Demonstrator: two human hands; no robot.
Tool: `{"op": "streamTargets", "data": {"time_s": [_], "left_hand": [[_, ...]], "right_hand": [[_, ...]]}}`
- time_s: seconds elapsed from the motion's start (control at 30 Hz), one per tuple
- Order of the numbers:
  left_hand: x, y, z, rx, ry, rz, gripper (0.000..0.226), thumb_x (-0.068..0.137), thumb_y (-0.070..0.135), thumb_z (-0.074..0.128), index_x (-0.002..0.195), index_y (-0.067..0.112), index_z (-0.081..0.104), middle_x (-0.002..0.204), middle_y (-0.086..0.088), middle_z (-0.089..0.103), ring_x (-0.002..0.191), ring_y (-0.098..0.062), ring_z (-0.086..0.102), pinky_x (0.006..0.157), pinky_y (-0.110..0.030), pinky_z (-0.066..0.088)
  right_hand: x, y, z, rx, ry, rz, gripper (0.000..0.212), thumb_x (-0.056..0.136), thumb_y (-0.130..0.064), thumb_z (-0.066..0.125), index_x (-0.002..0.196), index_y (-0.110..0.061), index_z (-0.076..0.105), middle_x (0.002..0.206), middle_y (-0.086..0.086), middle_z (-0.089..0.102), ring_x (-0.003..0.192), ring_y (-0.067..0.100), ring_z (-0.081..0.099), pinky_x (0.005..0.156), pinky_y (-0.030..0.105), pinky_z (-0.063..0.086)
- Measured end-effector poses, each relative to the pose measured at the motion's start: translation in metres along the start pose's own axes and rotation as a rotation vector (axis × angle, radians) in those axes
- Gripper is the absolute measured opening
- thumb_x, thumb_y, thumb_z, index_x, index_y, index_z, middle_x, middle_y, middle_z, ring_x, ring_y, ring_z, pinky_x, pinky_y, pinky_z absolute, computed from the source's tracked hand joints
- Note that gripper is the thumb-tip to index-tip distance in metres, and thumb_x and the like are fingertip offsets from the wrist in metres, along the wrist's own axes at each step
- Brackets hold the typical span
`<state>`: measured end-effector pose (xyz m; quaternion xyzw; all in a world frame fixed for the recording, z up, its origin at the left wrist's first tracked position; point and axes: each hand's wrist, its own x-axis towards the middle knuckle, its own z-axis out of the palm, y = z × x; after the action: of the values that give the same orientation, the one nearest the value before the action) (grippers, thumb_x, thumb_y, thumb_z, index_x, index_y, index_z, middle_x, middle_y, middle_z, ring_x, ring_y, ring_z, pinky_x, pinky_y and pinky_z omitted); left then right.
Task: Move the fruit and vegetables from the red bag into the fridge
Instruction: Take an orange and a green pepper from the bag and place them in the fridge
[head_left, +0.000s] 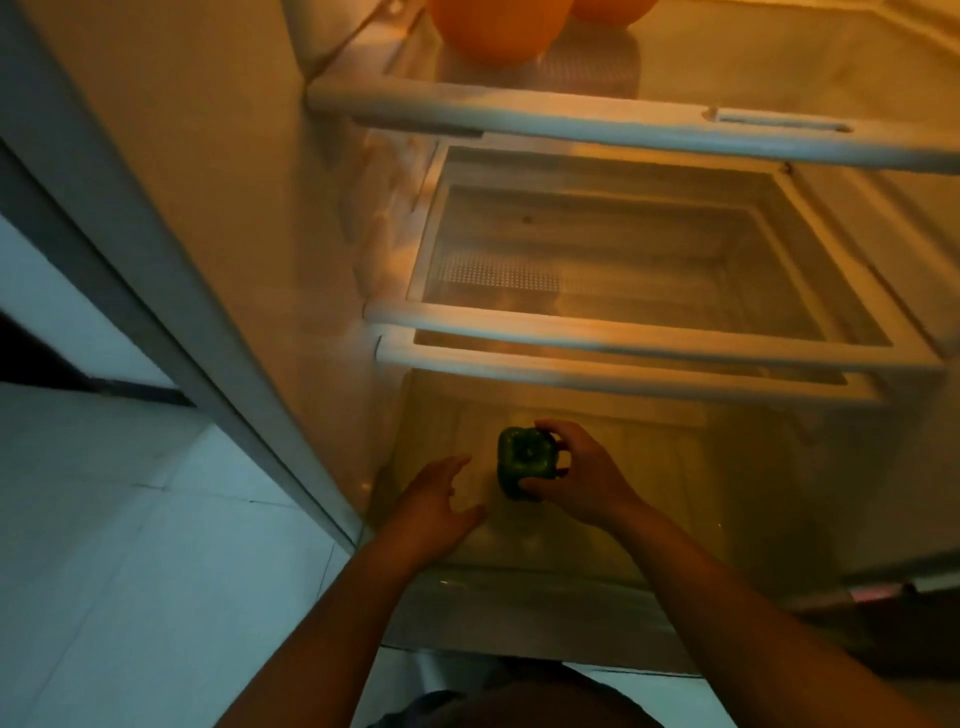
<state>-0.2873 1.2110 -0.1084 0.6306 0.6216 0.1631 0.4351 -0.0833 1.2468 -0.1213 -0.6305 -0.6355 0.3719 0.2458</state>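
My right hand (582, 475) grips a green pepper (524, 462) low inside the fridge (260, 208). My left hand (441, 499) is loose beside it, holding nothing.

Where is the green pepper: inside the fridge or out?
Inside: the green pepper is within the bottom compartment, gripped by the right hand. Whether it rests on the compartment's floor, cannot tell.

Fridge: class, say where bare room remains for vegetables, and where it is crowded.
Bare: the floor of the bottom drawer right of the pepper, and the middle tray under the top shelf. Crowded: around the pepper, gripped by the right hand, left hand beside it.
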Motion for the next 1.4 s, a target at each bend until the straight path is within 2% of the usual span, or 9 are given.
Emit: {"op": "streamTargets", "data": {"time_s": [0.1,0.23,0.43,0.7,0.87,1.0,1.13,1.3,1.4], "left_hand": [[-0.003,-0.002,-0.001,0.064,-0.046,-0.060,0.065,0.084,0.036,0.063,0.140,0.028,0.031,0.145,-0.001,0.036,0.126,-0.019,0.043,0.101,-0.036,0.042],[-0.007,0.003,-0.002,0.093,-0.085,-0.075,0.059,0.088,0.034,0.059,0.140,0.025,0.032,0.145,-0.003,0.036,0.127,-0.020,0.042,0.098,-0.030,0.041],[-0.009,0.007,-0.005,0.133,-0.078,-0.095,0.060,0.089,0.032,0.058,0.141,0.021,0.031,0.146,-0.005,0.034,0.128,-0.022,0.041,0.098,-0.030,0.038],[-0.009,0.016,-0.009,0.024,-0.033,-0.075,0.072,0.087,0.024,0.062,0.144,0.022,0.020,0.146,-0.005,0.035,0.130,-0.022,0.039,0.100,-0.029,0.035],[-0.012,0.030,-0.012,-0.046,-0.057,-0.035,0.066,0.089,0.018,0.059,0.143,0.021,0.022,0.142,-0.005,0.039,0.121,-0.016,0.043,0.089,-0.021,0.035],[-0.011,0.032,-0.012,-0.023,-0.077,-0.046,0.056,0.090,0.015,0.057,0.140,0.018,0.032,0.137,-0.007,0.044,0.108,-0.011,0.045,0.083,-0.022,0.037],[-0.013,0.035,-0.014,-0.054,-0.064,-0.081,0.051,0.091,0.014,0.056,0.137,0.017,0.035,0.135,-0.006,0.046,0.117,-0.019,0.047,0.085,-0.024,0.037],[-0.013,0.032,-0.016,-0.079,-0.038,-0.083,0.051,0.089,0.014,0.058,0.136,0.017,0.037,0.133,-0.006,0.048,0.107,-0.013,0.046,0.084,-0.025,0.038],[-0.010,0.033,-0.014,-0.065,-0.027,-0.055,0.042,0.091,0.015,0.055,0.131,0.013,0.042,0.111,0.002,0.047,0.101,-0.012,0.045,0.082,-0.025,0.038]], "right_hand": [[0.011,0.000,0.012,0.016,0.037,-0.088,0.071,0.064,-0.020,0.084,0.126,-0.016,0.050,0.125,0.002,0.049,0.110,0.013,0.048,0.092,0.036,0.049],[0.031,-0.012,0.029,0.043,0.104,-0.114,0.067,0.065,-0.023,0.083,0.123,-0.019,0.051,0.124,-0.002,0.051,0.106,0.007,0.046,0.092,0.032,0.049],[0.034,-0.010,0.038,-0.065,-0.003,-0.171,0.054,0.071,-0.022,0.079,0.120,-0.014,0.057,0.120,0.005,0.054,0.103,0.019,0.055,0.084,0.030,0.048],[0.016,0.010,0.025,-0.045,-0.042,-0.055,0.065,0.074,-0.023,0.077,0.132,-0.023,0.048,0.113,-0.001,0.059,0.093,0.009,0.054,0.079,0.025,0.050],[0.016,0.010,0.026,-0.128,0.001,-0.123,0.063,0.073,-0.030,0.078,0.129,-0.020,0.051,0.125,0.002,0.054,0.100,0.012,0.052,0.079,0.021,0.042],[0.029,-0.009,0.022,-0.042,0.059,-0.051,0.067,0.076,-0.037,0.074,0.134,-0.020,0.044,0.136,0.000,0.045,0.116,0.017,0.049,0.091,0.028,0.045],[0.042,-0.023,0.028,-0.065,-0.062,0.042,0.068,0.081,-0.040,0.068,0.139,-0.021,0.038,0.144,0.002,0.040,0.128,0.022,0.042,0.103,0.035,0.038],[0.033,-0.015,0.035,-0.086,-0.147,0.074,0.063,0.079,-0.036,0.071,0.134,-0.021,0.046,0.136,0.003,0.049,0.123,0.021,0.046,0.098,0.031,0.039],[0.030,-0.013,0.033,-0.050,-0.122,0.055,0.060,0.077,-0.035,0.074,0.130,-0.023,0.050,0.134,0.002,0.051,0.120,0.019,0.049,0.095,0.029,0.042]]}}
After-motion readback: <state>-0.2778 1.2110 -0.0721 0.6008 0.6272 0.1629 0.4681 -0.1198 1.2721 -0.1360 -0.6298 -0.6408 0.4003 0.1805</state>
